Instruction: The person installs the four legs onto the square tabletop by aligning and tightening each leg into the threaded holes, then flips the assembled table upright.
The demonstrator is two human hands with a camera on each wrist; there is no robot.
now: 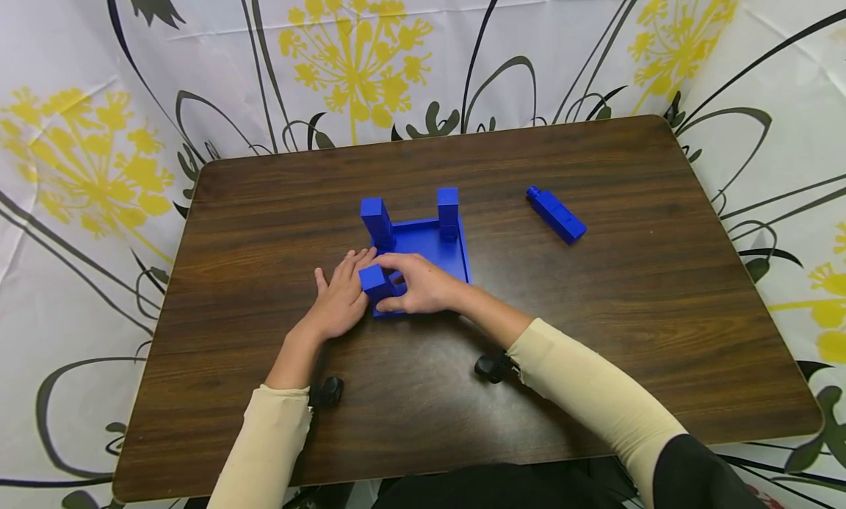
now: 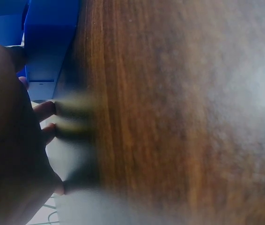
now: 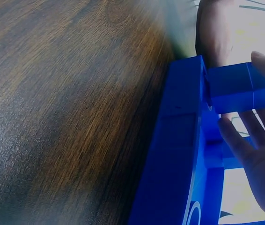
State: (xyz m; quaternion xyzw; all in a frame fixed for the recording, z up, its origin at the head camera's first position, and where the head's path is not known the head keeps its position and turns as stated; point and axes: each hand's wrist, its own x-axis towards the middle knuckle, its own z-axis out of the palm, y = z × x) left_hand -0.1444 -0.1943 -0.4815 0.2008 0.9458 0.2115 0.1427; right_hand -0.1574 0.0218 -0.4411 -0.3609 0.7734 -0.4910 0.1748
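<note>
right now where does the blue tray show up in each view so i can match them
Head: the blue tray sits near the middle, partly hidden behind the right hand.
Left wrist: its side shows at the upper left, above most of the left hand.
Right wrist: its wall runs from the upper middle down to the bottom edge.
Shared landmark: the dark wood-grain table, visible in all three.
</note>
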